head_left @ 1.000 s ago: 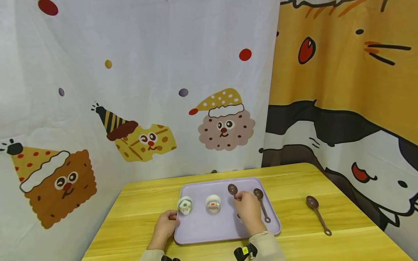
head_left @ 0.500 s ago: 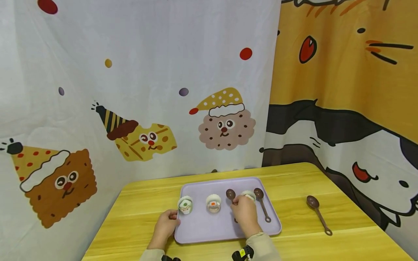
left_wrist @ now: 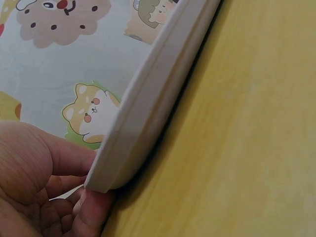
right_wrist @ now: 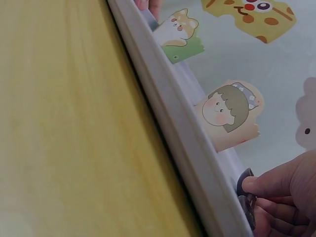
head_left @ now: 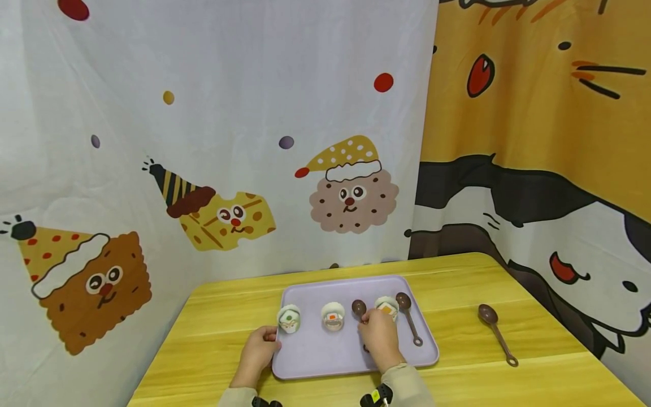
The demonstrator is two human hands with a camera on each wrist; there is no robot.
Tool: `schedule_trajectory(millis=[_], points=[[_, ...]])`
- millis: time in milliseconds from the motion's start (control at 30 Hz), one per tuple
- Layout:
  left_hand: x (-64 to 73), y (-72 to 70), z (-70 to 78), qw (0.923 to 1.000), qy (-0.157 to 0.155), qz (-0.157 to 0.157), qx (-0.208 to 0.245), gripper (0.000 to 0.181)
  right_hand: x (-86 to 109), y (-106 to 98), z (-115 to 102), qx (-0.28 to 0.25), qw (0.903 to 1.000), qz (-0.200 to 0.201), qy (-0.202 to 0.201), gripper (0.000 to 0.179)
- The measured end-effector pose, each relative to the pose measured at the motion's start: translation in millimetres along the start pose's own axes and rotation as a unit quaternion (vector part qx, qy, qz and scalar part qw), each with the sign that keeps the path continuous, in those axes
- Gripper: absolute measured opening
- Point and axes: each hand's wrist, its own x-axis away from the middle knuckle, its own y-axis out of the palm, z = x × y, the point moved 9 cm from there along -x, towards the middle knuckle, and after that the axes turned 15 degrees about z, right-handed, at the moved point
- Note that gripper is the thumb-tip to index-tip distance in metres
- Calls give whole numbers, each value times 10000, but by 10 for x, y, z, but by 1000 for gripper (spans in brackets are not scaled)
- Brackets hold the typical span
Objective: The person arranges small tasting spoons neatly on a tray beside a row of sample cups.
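While the left hand (head_left: pixel 258 349) pinches the tray (head_left: pixel 311 359) by its rim, the right hand (head_left: pixel 381 338) grips a spoon (head_left: pixel 359 307), its round end just beyond, a cup (head_left: pixel 387 304) near.

- Tray (head_left: pixel 315 356): on worktop (head_left: pixel 213 305)
- Left cup (head_left: pixel 289 320), middle cup (head_left: pixel 333 317): tray's left half
- Right cup (head_left: pixel 386 304), first spoon (head_left: pixel 359 307), second spoon (head_left: pixel 404 301): tray's right half
- Third spoon (head_left: pixel 488 314): right of tray

The table (head_left: pixel 213 328), yellow and wood-grained, is carrying a pale purple tray (head_left: pixel 315 356) and one brown spoon (head_left: pixel 497 332). The tray is resting about mid-table, rounded at its corners, its long sides running crosswise. The spoon is lying well to the tray's right, apart, bowl towards the far edge, ringed handle slanting nearer and rightward
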Motion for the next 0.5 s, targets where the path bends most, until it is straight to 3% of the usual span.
schedule_trajectory(millis=[500], points=[[14, -12, 14, 10000, -8, -9, 59, 36, 27, 40, 8, 198, 9997, 76, -81, 17]])
